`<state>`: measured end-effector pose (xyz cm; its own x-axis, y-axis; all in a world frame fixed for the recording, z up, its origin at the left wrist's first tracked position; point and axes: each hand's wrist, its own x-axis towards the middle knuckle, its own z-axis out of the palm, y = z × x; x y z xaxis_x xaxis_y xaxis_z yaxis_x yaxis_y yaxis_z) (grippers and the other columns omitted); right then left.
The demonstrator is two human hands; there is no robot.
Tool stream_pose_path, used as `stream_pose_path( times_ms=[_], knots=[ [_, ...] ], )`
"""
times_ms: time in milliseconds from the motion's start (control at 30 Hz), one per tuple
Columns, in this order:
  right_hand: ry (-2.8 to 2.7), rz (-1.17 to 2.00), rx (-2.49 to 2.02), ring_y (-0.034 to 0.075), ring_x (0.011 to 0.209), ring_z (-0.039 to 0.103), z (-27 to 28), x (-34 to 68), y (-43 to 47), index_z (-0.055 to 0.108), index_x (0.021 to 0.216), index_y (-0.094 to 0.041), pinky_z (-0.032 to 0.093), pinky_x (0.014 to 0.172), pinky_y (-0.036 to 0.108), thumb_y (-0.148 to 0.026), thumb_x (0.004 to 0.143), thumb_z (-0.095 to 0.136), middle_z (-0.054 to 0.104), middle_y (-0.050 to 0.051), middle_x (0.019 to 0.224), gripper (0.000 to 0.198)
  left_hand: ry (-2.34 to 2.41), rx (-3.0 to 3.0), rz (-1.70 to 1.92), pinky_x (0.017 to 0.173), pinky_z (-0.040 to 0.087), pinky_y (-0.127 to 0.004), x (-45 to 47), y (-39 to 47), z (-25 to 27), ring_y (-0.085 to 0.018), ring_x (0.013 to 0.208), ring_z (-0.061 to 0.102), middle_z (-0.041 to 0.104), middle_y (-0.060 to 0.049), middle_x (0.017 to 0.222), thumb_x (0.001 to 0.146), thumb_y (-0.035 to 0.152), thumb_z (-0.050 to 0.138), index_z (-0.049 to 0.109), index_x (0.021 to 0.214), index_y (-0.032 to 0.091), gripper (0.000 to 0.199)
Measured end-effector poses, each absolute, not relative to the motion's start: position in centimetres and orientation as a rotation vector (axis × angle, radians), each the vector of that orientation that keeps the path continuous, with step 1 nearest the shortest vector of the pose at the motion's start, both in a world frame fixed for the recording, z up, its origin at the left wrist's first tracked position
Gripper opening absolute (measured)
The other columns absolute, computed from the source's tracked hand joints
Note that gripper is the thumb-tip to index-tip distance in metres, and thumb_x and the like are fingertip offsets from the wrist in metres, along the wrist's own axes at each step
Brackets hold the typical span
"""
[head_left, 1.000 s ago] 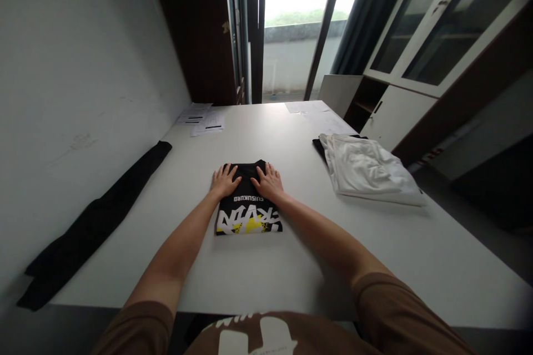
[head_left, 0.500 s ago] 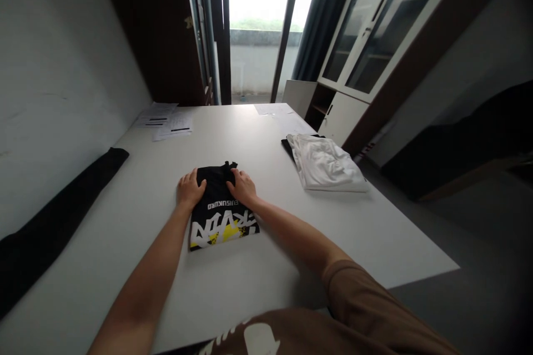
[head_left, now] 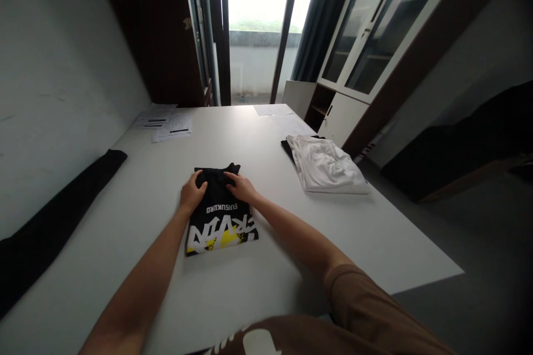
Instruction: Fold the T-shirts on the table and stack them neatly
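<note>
A black T-shirt (head_left: 219, 191), folded into a compact rectangle, lies on the white table (head_left: 233, 299) in front of me. White lettering and a yellow patch cover its near part, and the print faces away from me. My left hand (head_left: 192, 192) is closed on its upper left side, thumb on top of the cloth. At the upper right, my right hand (head_left: 242, 186) pinches the cloth, with its index finger reaching across the top. The shirt's far edge sticks up unevenly between and beyond my hands. Some fingertips are hidden by the fabric.
Folded white clothing (head_left: 328, 166) lies on a black piece at the table's right side. Black cloth (head_left: 62, 222) stretches along the left wall. Paper sheets (head_left: 172, 125) rest at the far left, others at the far right. A glass-door cabinet (head_left: 366, 33) stands beyond.
The shirt's bunched far edge has spread out and looks smoother. My hands have shifted slightly on the cloth, and the shirt lies a little nearer to me and further left.
</note>
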<state>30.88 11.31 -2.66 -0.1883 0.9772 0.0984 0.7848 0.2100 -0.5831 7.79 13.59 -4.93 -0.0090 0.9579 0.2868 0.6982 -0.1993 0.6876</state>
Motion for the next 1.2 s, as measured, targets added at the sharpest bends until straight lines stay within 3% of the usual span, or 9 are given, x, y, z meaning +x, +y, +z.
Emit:
stream_pose_path(
  times_ms=[133,267,400,600,700,800,1000,1100,1200],
  knots=[
    [-2.009,0.69,-1.479,0.022,0.122,0.062,-2.6,31.8,11.7,0.055,0.148,-0.032,0.046,0.107,0.034,-0.02,0.093,0.061,0.066,0.003,0.136,0.057,1.316,1.617,1.255,0.106,0.052,-0.04,8.6,13.7,-5.0,-0.025,0.127,0.062,0.058,-0.009,0.146,0.089,0.027,0.062,0.045,0.151,0.023,0.065],
    [-1.977,0.711,-1.384,0.021,0.124,0.061,-2.8,31.8,11.3,0.056,0.147,-0.034,0.046,0.108,0.034,-0.015,0.092,0.058,0.062,0.0,0.143,0.058,1.117,1.452,1.284,0.111,0.049,-0.041,9.3,13.4,-4.7,-0.026,0.135,0.055,0.052,-0.01,0.153,0.085,0.025,0.064,0.037,0.156,0.023,0.077],
    [-1.921,0.672,-1.409,0.021,0.123,0.062,-3.2,31.4,11.2,0.056,0.147,-0.03,0.046,0.109,0.034,-0.016,0.094,0.056,0.064,0.001,0.141,0.055,1.088,1.429,1.243,0.108,0.051,-0.043,9.4,12.9,-4.3,-0.026,0.127,0.061,0.061,-0.009,0.143,0.084,0.027,0.064,0.049,0.15,0.022,0.068],
    [-1.938,0.507,-1.434,0.022,0.118,0.066,-4.1,31.6,11.6,0.06,0.144,-0.03,0.049,0.106,0.033,-0.018,0.098,0.052,0.066,0.002,0.138,0.048,1.455,1.691,1.224,0.105,0.053,-0.041,8.6,13.2,-5.0,-0.024,0.113,0.067,0.072,-0.005,0.123,0.088,0.023,0.056,0.073,0.121,0.022,0.037],
    [-1.899,0.432,-1.467,0.022,0.116,0.067,-4.5,32.4,12.7,0.061,0.143,-0.03,0.05,0.104,0.034,-0.018,0.1,0.047,0.067,0.003,0.134,0.046,1.658,1.761,1.325,0.1,0.056,-0.039,7.8,13.8,-5.1,-0.023,0.108,0.068,0.067,-0.008,0.132,0.088,0.017,0.053,0.069,0.125,0.019,0.04],
    [-1.845,0.391,-1.477,0.022,0.118,0.066,-4.9,33.7,14.1,0.061,0.143,-0.029,0.05,0.105,0.035,-0.016,0.1,0.045,0.065,0.004,0.137,0.047,1.684,1.934,1.391,0.105,0.052,-0.042,8.0,13.6,-4.5,-0.025,0.121,0.062,0.057,-0.013,0.143,0.091,0.016,0.052,0.066,0.129,0.017,0.041],
    [-1.687,0.138,-1.629,0.028,0.133,0.054,-4.4,36.0,15.3,0.067,0.135,-0.02,0.044,0.114,0.044,-0.02,0.097,0.051,0.057,0.012,0.145,0.041,1.256,2.579,0.858,0.12,0.036,-0.051,12.5,9.4,-2.2,-0.026,0.132,0.054,0.063,-0.007,0.138,0.098,0.028,0.056,0.07,0.122,0.025,0.028],
    [-1.758,-0.016,-1.511,0.027,0.145,0.04,-3.9,36.4,15.1,0.067,0.134,-0.02,0.036,0.121,0.046,-0.018,0.099,0.044,0.045,0.01,0.157,0.042,1.03,2.8,0.563,0.125,0.021,-0.054,15.0,6.7,-2.0,-0.028,0.142,0.044,0.055,-0.007,0.149,0.101,0.045,0.053,0.064,0.135,0.027,0.04],
    [-2.022,0.097,-1.365,0.022,0.143,0.044,-4.3,36.4,15.4,0.062,0.141,-0.027,0.036,0.121,0.044,-0.019,0.102,0.041,0.051,0.004,0.154,0.046,0.878,2.901,0.351,0.126,0.013,-0.056,16.5,4.8,-2.4,-0.029,0.149,0.036,0.046,-0.009,0.158,0.102,0.057,0.046,0.051,0.15,0.027,0.057]
  ],
)
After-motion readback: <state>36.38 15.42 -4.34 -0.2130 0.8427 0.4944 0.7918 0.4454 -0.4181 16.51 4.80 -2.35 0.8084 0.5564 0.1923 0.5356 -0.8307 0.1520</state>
